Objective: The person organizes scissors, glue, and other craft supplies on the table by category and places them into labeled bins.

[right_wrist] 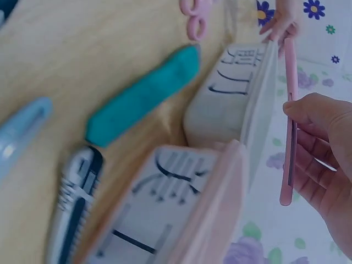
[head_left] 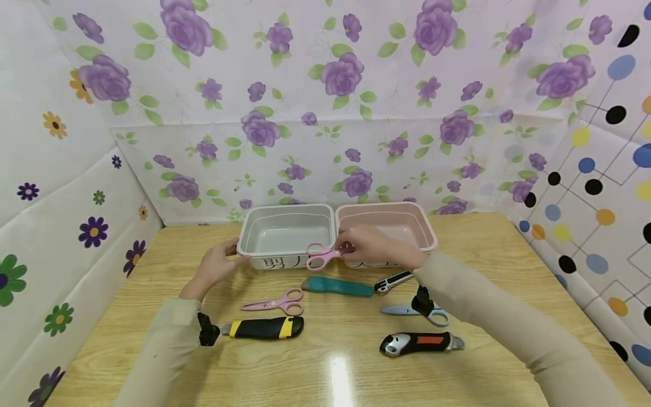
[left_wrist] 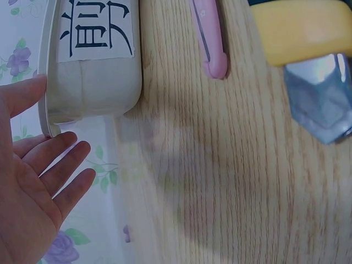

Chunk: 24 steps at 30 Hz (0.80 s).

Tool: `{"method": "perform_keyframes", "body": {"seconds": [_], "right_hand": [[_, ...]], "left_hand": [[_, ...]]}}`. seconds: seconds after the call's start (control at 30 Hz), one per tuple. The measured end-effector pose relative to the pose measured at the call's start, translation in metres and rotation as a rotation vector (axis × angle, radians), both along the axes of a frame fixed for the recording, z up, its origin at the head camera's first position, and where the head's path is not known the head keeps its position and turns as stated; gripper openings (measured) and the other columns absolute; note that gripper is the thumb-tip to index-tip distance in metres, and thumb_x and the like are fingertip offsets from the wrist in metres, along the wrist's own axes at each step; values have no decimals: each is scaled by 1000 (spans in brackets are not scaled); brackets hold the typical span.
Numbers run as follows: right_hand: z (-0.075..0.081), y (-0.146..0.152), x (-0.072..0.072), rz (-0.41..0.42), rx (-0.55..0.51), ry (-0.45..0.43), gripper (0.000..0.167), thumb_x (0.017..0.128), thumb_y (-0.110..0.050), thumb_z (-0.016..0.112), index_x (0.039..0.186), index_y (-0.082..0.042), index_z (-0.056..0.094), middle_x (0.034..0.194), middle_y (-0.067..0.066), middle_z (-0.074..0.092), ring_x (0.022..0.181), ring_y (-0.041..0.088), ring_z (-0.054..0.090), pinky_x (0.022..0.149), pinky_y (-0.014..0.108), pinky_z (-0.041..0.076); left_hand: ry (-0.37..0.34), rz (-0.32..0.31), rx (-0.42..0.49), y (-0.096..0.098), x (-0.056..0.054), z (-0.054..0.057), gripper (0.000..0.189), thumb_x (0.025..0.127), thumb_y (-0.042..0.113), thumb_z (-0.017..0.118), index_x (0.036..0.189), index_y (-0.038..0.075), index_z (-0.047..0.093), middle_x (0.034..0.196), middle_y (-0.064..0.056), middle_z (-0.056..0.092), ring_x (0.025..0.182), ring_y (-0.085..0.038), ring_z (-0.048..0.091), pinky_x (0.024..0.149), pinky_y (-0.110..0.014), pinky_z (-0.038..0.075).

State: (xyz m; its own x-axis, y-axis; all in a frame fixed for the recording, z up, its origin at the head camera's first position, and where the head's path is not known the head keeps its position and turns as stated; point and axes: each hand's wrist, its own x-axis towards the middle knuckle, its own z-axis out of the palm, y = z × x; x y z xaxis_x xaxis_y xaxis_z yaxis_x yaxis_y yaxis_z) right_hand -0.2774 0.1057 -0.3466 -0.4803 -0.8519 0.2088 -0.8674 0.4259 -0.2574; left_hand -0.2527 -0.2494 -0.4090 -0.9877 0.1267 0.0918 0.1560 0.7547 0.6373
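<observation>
My right hand (head_left: 366, 244) pinches a pair of pink scissors (right_wrist: 291, 77) between thumb and fingers. The scissors' handle loops point left, in front of the grey bin's front wall, while the blade end is hidden by the hand in the head view. My left hand (head_left: 216, 264) holds the front left corner of the grey bin (left_wrist: 93, 88), with the thumb and fingertips at its rim. Beside it on the right stands a pink bin (head_left: 427, 240), partly covered by my right hand. Both bins carry white labels with black characters.
On the wooden table (head_left: 285, 373) lie other pink scissors (head_left: 274, 304), a yellow-black utility knife (head_left: 261, 328), a teal cutter (head_left: 338, 286), a black-white cutter (head_left: 389, 281), blue scissors (head_left: 402, 309) and a black-red utility knife (head_left: 419, 342). Flowered cloth (head_left: 305, 164) hangs behind the bins.
</observation>
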Motion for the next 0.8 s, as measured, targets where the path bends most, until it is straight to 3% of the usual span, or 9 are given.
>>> {"method": "perform_keyframes", "body": {"seconds": [0.17,0.27,0.5,0.8], "right_hand": [[12,-3,-11,0,12,37,4,76,-5,64,77,-8,67,68,-1,53,60,6,43,55,17,36],[13,-5,-17,-9,-27,37,8,73,-2,66,81,-3,68,74,3,54,67,11,49,59,18,41],[14,-13,-27,-18,-22,75,7,72,-2,66,79,-3,69,71,4,55,67,13,47,60,23,40],[5,-21,-36,-93,14,34,12,77,-4,64,86,-4,71,76,2,57,69,12,51,64,23,44]], "left_hand": [[-4,8,5,0,0,-1,69,88,33,60,137,-6,33,124,-27,50,111,-41,50,91,-55,39],[-13,8,10,0,0,-1,69,87,32,60,138,-6,32,124,-26,51,111,-41,51,91,-55,39],[2,8,23,-1,0,-1,69,87,32,61,137,-6,33,123,-27,51,111,-41,50,91,-55,39],[6,3,41,0,1,-1,66,87,28,61,137,-5,34,122,-26,52,110,-40,52,90,-55,40]]}}
